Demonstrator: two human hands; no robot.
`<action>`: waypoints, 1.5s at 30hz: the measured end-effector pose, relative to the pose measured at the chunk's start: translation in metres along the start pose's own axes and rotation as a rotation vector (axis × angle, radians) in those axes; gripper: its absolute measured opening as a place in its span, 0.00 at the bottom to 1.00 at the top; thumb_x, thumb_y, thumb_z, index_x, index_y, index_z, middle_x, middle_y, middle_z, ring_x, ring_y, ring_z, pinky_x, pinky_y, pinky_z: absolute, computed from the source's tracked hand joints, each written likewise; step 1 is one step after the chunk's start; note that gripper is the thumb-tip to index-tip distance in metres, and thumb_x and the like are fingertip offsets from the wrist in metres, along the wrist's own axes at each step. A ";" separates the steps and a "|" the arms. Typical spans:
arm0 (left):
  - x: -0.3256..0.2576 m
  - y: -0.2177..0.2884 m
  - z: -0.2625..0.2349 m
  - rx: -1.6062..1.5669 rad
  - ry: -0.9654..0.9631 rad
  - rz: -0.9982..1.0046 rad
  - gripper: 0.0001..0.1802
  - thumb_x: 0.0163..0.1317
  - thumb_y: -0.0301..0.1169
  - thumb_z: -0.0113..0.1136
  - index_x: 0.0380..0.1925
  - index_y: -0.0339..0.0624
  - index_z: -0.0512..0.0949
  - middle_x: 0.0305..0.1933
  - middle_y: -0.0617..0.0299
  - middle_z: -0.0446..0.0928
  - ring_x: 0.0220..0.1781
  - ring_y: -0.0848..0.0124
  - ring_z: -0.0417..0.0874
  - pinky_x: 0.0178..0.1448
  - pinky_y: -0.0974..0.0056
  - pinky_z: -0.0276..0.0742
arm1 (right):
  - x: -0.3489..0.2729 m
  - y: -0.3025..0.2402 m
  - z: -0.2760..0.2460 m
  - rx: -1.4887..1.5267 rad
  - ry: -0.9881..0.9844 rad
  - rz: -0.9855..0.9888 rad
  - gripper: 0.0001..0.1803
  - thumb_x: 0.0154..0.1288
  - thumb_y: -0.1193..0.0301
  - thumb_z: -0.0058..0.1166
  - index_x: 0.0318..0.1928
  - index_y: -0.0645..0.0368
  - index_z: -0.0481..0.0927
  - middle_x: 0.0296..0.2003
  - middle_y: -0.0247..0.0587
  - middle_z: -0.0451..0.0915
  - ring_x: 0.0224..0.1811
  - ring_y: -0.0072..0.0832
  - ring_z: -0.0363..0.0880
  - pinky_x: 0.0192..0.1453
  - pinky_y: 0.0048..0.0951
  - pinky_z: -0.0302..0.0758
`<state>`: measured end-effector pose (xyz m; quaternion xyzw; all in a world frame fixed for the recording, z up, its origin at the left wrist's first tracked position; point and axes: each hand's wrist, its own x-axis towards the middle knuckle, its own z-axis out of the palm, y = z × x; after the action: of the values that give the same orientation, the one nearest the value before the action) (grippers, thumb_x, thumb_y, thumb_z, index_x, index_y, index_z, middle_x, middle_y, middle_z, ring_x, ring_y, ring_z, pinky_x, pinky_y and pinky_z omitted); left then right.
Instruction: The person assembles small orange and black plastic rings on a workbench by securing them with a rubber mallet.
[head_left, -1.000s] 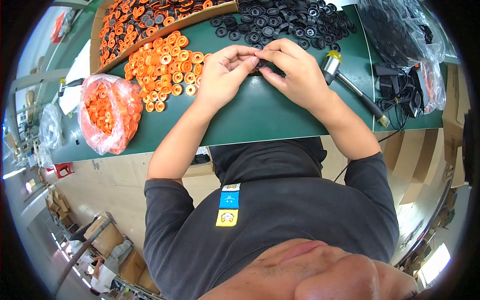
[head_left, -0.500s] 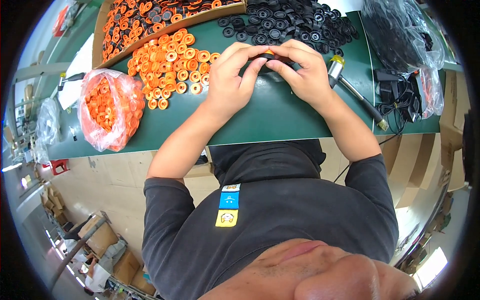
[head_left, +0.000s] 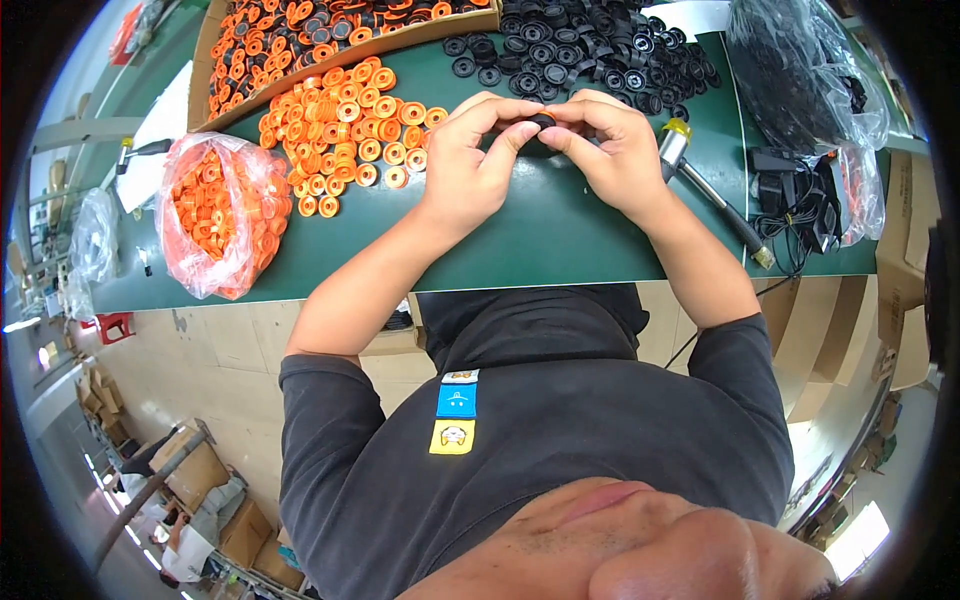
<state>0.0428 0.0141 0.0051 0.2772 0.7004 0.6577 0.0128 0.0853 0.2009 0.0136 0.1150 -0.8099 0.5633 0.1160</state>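
Note:
Between my two hands is a small round part, a black ring with an orange piece [head_left: 543, 119]. My left hand [head_left: 474, 150] pinches its left side with thumb and fingertips, and my right hand [head_left: 610, 145] grips it from the right. Both hands are closed on it just above the green table, and the fingers cover much of it. To the left of my left hand lies a heap of orange round parts [head_left: 345, 125]. Beyond my hands spreads a pile of black round parts [head_left: 560, 50].
A cardboard tray [head_left: 330, 56] of orange-and-black parts stands at the far left, with a plastic bag of orange parts [head_left: 222, 215] nearer. Right of my hand lies a hammer [head_left: 712, 192]. Further right are black cables [head_left: 795, 205] and a large bag of black parts [head_left: 800, 75].
Both hands stay together on the part and have shifted slightly. The part is tilted differently, with less of the orange showing.

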 end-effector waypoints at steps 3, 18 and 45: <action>0.002 -0.008 0.003 -0.068 -0.002 -0.054 0.09 0.66 0.21 0.61 0.45 0.33 0.83 0.39 0.58 0.82 0.41 0.72 0.85 0.48 0.68 0.81 | 0.003 0.002 0.000 0.018 0.007 -0.006 0.11 0.62 0.74 0.67 0.45 0.65 0.87 0.32 0.38 0.81 0.31 0.20 0.80 0.38 0.22 0.77; -0.005 -0.008 0.002 0.424 -0.411 0.174 0.05 0.62 0.25 0.60 0.38 0.38 0.80 0.39 0.52 0.77 0.44 0.52 0.81 0.49 0.54 0.78 | -0.053 0.003 -0.090 -0.551 0.312 -0.041 0.10 0.61 0.78 0.64 0.44 0.65 0.84 0.37 0.43 0.83 0.36 0.30 0.83 0.44 0.28 0.79; 0.007 -0.025 -0.011 0.501 -0.260 0.088 0.10 0.69 0.28 0.52 0.42 0.36 0.80 0.41 0.47 0.81 0.48 0.48 0.82 0.52 0.51 0.77 | -0.096 -0.067 -0.049 -0.263 -0.136 0.507 0.10 0.79 0.70 0.44 0.49 0.62 0.76 0.24 0.31 0.72 0.26 0.21 0.74 0.32 0.26 0.71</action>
<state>0.0237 0.0073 -0.0140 0.3836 0.8208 0.4231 0.0052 0.2001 0.2293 0.0589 -0.0697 -0.8848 0.4556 -0.0693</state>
